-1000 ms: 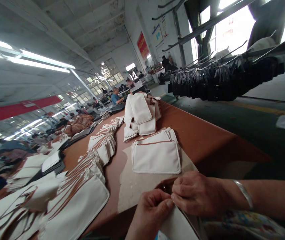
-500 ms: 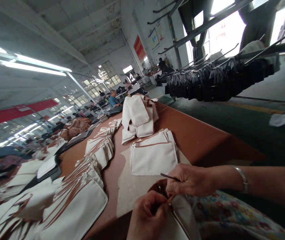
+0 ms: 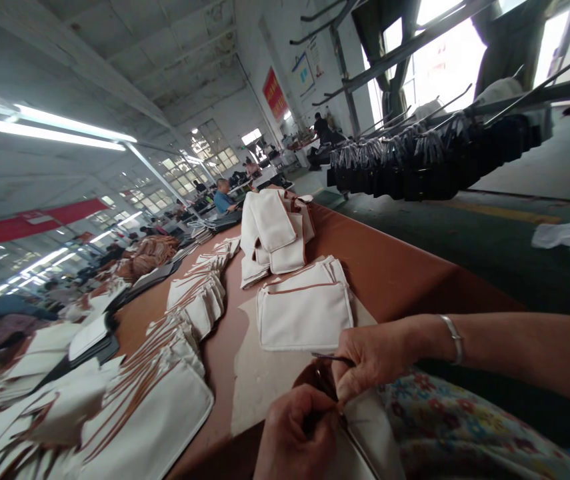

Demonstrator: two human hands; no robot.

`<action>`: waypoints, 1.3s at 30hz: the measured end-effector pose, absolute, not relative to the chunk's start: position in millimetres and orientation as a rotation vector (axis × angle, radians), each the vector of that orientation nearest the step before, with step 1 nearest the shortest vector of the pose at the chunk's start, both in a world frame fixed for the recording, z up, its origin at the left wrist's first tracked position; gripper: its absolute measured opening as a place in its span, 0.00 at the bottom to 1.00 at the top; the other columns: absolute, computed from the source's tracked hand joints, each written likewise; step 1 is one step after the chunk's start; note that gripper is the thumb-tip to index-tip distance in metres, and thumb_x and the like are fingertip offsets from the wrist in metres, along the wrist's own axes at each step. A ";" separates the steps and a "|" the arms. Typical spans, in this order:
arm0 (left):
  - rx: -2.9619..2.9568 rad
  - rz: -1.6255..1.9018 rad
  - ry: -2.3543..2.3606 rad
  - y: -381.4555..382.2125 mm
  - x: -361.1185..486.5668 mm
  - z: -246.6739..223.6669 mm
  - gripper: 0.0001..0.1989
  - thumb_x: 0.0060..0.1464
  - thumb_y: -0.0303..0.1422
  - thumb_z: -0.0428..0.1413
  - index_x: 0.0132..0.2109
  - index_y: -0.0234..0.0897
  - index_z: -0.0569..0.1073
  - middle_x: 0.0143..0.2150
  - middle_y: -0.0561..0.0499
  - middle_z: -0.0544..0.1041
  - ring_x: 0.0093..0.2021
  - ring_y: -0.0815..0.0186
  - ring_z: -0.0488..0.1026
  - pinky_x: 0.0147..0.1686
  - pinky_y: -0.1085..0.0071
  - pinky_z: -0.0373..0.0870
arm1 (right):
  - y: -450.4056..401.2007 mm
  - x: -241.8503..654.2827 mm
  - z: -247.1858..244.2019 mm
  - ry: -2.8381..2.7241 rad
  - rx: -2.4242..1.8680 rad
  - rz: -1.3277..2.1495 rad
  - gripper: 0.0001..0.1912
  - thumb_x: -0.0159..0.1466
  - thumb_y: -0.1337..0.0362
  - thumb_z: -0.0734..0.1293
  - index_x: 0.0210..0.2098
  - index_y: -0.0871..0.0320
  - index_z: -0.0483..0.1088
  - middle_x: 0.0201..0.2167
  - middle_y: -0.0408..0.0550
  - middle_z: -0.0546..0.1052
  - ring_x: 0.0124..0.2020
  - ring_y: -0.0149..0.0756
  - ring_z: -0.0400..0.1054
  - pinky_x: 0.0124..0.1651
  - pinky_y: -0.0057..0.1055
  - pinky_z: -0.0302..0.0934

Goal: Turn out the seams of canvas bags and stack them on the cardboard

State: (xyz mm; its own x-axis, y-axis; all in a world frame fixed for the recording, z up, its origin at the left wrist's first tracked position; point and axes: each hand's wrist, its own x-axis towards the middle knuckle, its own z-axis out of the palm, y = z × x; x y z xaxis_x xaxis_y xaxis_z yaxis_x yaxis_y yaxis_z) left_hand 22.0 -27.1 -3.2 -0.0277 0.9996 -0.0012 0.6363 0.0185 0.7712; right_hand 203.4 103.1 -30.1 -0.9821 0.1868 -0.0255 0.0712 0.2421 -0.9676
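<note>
At the lower edge of the head view, a white pouch [image 3: 377, 427] with brown trim and a zipper lies tilted in front of me. My left hand [image 3: 297, 427] is closed on its brown-edged opening, thumb and forefinger pinched together. Just above and to the right, my right hand [image 3: 365, 357] is closed around a thin dark tool [image 3: 332, 358], whose end sticks out to the left; its kind cannot be made out. The right fingertips touch the pouch's edge beside the left fingers. Beyond my hands, a small stack of white pouches [image 3: 305, 317] lies flat.
A heap of white pouches [image 3: 277, 230] stands farther back on the brown table [image 3: 389, 260]. A long row of overlapping white pieces [image 3: 165, 407] runs along the left. Dark items hang on a rack [image 3: 415, 167] at right. A person [image 3: 223, 197] sits in the distance.
My right hand has shifted slightly left and down, and the dark tool's tip has dropped a little. The left hand keeps its pinch on the pouch. The whole view has moved slightly.
</note>
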 end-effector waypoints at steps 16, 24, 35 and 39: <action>1.654 0.924 1.768 -25.4 19.1 -19.4 0.08 0.51 0.32 0.58 0.27 0.34 0.77 0.24 0.51 0.75 0.26 0.67 0.65 0.26 0.74 0.59 | 86.9 199.3 -19.6 -2.554 -0.277 1.285 0.07 0.62 0.68 0.63 0.28 0.62 0.69 0.23 0.39 0.65 0.26 0.26 0.58 0.30 0.23 0.53; 1.233 0.761 1.341 -28.8 -1.7 -9.0 0.30 0.39 0.54 0.66 0.37 0.31 0.73 0.29 0.53 0.69 0.29 0.69 0.60 0.28 0.74 0.54 | 90.1 197.7 -30.3 -2.336 -0.295 1.631 0.08 0.60 0.65 0.67 0.33 0.66 0.72 0.24 0.41 0.69 0.26 0.26 0.59 0.28 0.21 0.53; 1.290 0.777 1.363 -24.2 -1.8 -28.5 0.29 0.47 0.59 0.59 0.24 0.38 0.62 0.20 0.59 0.54 0.22 0.73 0.47 0.23 0.70 0.40 | 90.0 194.5 -41.2 -2.266 -0.237 1.654 0.08 0.61 0.64 0.68 0.32 0.66 0.71 0.22 0.38 0.66 0.24 0.23 0.55 0.27 0.20 0.51; 1.467 0.918 1.554 -30.7 0.1 -24.4 0.29 0.50 0.61 0.56 0.23 0.38 0.63 0.21 0.57 0.57 0.22 0.71 0.51 0.22 0.70 0.43 | 94.1 185.0 -32.3 -2.272 -0.303 1.584 0.11 0.62 0.60 0.68 0.35 0.64 0.73 0.27 0.42 0.71 0.27 0.27 0.60 0.29 0.22 0.56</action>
